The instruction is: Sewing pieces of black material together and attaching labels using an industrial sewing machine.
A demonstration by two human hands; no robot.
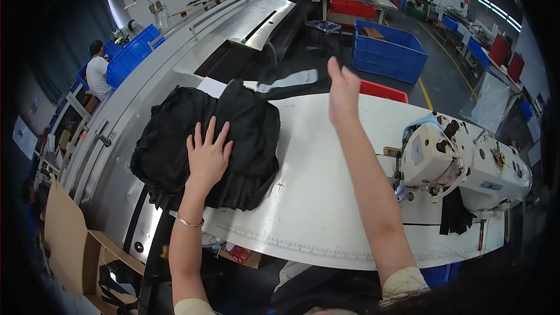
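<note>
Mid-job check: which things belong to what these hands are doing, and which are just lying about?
In use:
black fabric pile, under the left hand
black strip, seemingly gripped by the right hand
white table, partly under the pile

Seemingly aside:
sewing machine, untouched
blue bin
cardboard box

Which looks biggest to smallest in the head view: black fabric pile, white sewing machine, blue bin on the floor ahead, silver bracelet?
Black fabric pile
White sewing machine
Blue bin, though farther from the camera
Silver bracelet
</note>
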